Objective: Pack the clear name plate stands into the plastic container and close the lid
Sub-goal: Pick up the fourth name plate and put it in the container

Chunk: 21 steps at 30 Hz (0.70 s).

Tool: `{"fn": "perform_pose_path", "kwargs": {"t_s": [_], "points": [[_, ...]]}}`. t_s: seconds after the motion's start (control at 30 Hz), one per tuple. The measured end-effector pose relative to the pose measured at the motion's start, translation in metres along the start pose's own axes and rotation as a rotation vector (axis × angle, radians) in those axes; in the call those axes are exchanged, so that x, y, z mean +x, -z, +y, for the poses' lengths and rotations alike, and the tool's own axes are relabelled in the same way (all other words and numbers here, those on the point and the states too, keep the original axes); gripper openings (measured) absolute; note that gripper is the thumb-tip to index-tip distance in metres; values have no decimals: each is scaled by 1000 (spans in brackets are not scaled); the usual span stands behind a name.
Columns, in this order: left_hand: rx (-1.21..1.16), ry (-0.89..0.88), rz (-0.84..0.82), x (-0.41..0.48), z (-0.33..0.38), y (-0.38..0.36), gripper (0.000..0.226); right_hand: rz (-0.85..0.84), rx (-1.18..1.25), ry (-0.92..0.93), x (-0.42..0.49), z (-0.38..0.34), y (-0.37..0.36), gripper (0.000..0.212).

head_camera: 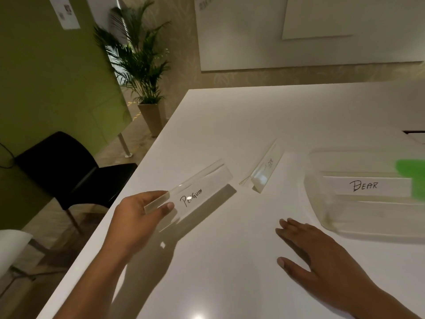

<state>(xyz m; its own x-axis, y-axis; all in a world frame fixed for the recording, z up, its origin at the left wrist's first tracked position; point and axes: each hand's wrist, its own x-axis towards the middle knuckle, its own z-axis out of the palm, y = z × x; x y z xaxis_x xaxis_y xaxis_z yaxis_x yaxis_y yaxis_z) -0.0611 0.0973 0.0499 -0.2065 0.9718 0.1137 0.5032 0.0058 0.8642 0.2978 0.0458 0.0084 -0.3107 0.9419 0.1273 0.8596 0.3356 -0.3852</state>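
Observation:
My left hand [140, 217] grips one end of a clear name plate stand marked "PENGUIN" [195, 194], lifted a little above the white table [230, 125] and casting a shadow. A second clear stand [264, 171] lies on the table just beyond it. The clear plastic container [322, 217] sits at the right with a "BEAR" stand [365, 186] inside and a green part [411, 180] at its far right edge. My right hand [315, 252] rests flat on the table, fingers apart, in front of the container and holding nothing.
The table's left edge runs diagonally past my left arm. A black chair [69, 166] stands beside it on the left, with a potted palm [140, 65] behind. A dark-edged object [416, 134] lies at the far right of the table.

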Motion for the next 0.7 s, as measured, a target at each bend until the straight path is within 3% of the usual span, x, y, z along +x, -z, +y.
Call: {"fn": "perform_pose_path", "kwargs": {"t_s": [0.1,0.23,0.3,0.43,0.57,0.7], "points": [[-26,16,-180,-12,-1,11,28,-13,80,-3,2,3,1,61],[-110,-8,-376,-22,13,12,33,3,597,-86,5,2,7,70],[-153,-44,-443,-26,21,9,35,-27,769,-76,9,-1,11,80],[-221,-99,-531,-30,39,2,40,-57,1172,-24,9,-13,20,79],[-298,-163,-615,-32,52,-2,39,114,1197,-104,-1,-19,37,90],[-310,-226,-642,-32,61,-8,37,188,1272,-119,-9,-18,48,83]]}}
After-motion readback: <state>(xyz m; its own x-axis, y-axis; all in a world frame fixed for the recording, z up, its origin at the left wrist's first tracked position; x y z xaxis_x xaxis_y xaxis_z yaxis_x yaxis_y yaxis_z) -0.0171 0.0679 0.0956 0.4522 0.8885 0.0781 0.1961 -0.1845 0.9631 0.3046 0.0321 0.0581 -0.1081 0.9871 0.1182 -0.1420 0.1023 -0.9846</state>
